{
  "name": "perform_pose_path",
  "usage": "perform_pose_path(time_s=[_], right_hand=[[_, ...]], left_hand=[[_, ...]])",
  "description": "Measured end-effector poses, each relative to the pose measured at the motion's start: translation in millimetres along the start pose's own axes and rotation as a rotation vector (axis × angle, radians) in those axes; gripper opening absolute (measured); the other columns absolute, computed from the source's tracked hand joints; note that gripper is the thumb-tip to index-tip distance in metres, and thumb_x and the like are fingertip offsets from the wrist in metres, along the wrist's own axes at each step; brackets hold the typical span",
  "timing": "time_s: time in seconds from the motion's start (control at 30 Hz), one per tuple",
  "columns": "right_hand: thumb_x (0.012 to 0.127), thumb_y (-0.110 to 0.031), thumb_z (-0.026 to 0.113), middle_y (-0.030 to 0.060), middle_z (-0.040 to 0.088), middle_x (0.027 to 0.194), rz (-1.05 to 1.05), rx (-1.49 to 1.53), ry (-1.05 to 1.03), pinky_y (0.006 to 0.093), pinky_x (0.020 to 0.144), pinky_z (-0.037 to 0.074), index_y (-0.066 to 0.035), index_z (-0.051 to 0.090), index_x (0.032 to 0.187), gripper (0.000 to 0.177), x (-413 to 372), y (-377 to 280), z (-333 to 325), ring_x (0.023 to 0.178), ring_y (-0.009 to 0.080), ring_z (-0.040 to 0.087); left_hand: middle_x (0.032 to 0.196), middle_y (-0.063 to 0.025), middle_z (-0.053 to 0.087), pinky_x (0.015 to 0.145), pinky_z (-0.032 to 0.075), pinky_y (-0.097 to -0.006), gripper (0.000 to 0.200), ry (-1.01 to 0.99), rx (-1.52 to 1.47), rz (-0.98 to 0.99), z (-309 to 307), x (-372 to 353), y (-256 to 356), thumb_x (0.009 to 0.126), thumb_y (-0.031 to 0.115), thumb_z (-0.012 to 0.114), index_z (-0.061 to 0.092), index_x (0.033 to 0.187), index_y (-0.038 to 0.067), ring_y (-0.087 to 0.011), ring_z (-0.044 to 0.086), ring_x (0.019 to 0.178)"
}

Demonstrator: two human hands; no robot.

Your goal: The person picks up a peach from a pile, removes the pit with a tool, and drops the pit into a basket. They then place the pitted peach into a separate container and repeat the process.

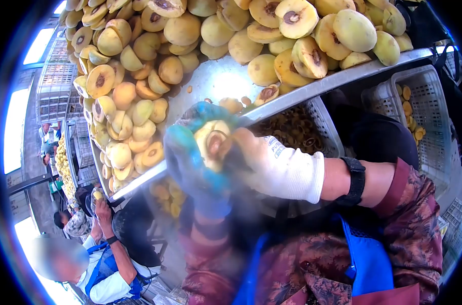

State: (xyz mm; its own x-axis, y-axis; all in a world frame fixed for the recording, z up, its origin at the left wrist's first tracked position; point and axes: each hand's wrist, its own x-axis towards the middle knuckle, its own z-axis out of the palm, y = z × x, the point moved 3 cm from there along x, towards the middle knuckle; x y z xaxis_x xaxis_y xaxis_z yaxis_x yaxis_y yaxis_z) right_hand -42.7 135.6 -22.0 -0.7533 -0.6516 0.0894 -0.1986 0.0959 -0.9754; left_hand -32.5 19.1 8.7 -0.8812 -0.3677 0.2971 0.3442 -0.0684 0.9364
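Note:
A yellow peach half (213, 145), its brown pit cavity facing up, rests in my left hand (190, 157), which wears a blue-green glove closed around it. My right hand (271, 162), in a white glove with dark fingertips, is closed and pressed against the right side of the same fruit. Whether its fingers hold a tool cannot be made out, as they are blurred and partly hidden. Both hands are over the near edge of a metal table (195, 84). Just beyond them, several small fruit scraps (232, 105) lie on the metal.
Many peach halves (182, 29) are heaped along the table's far and left sides. Under the raised metal rim (312, 91) stands a crate of brown pits (292, 127). A white crate (434, 96) with peach halves is at right. A co-worker (109, 264) sits at lower left.

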Motion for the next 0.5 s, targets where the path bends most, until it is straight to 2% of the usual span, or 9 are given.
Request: perform_pose_path(time_s=[0.1, 0.2, 0.27, 0.4, 0.5], right_hand=[[0.085, -0.008, 0.060, 0.0202, 0.058, 0.081, 0.117, 0.091, -0.065, 0.0416, 0.061, 0.049, 0.000, 0.044, 0.111, 0.032, -0.4, -6.3, -3.2, 0.071, 0.0392, 0.061], [0.082, -0.014, 0.060, 0.0219, 0.061, 0.076, -0.101, 0.097, 0.051, 0.0415, 0.062, 0.052, 0.004, 0.043, 0.116, 0.041, 0.2, 1.4, 4.3, 0.068, 0.0367, 0.064], [0.083, -0.013, 0.061, 0.0163, 0.058, 0.072, 0.129, 0.244, -0.077, 0.0370, 0.056, 0.050, 0.003, 0.044, 0.115, 0.040, -2.2, 0.7, 1.9, 0.061, 0.0284, 0.060], [0.083, -0.012, 0.062, 0.0053, 0.054, 0.063, 0.593, 0.526, -0.332, 0.0280, 0.044, 0.047, 0.001, 0.045, 0.113, 0.036, -4.5, -27.4, -19.9, 0.046, 0.0116, 0.052], [0.083, -0.011, 0.062, 0.0052, 0.053, 0.061, 0.609, 0.690, -0.361, 0.0284, 0.044, 0.046, 0.000, 0.045, 0.111, 0.034, -1.2, -18.7, -16.8, 0.045, 0.0136, 0.052]], left_hand=[[0.106, -0.0186, 0.060, 0.071, 0.056, -0.0332, 0.038, 0.044, 0.064, -0.019, -5.0, -0.9, -2.8, 0.100, 0.032, 0.045, 0.053, 0.104, -0.005, -0.0247, 0.063, 0.088], [0.105, -0.0176, 0.060, 0.070, 0.056, -0.0324, 0.036, 0.010, 0.013, -0.117, -2.8, -0.3, -1.2, 0.099, 0.030, 0.046, 0.053, 0.104, -0.004, -0.0241, 0.063, 0.088], [0.104, -0.0169, 0.060, 0.069, 0.056, -0.0319, 0.033, -0.031, -0.011, -0.165, -5.4, 2.7, -5.6, 0.099, 0.028, 0.047, 0.053, 0.103, -0.004, -0.0234, 0.063, 0.088], [0.100, -0.0158, 0.061, 0.072, 0.056, -0.0333, 0.017, -0.217, -0.083, -0.263, -1.4, 9.7, -6.8, 0.093, 0.012, 0.054, 0.055, 0.099, -0.004, -0.0246, 0.063, 0.092], [0.107, -0.0176, 0.058, 0.077, 0.055, -0.0426, 0.049, -0.247, -0.010, -0.263, -4.0, 12.9, -12.0, 0.098, 0.047, 0.043, 0.055, 0.111, 0.001, -0.0305, 0.060, 0.095]])
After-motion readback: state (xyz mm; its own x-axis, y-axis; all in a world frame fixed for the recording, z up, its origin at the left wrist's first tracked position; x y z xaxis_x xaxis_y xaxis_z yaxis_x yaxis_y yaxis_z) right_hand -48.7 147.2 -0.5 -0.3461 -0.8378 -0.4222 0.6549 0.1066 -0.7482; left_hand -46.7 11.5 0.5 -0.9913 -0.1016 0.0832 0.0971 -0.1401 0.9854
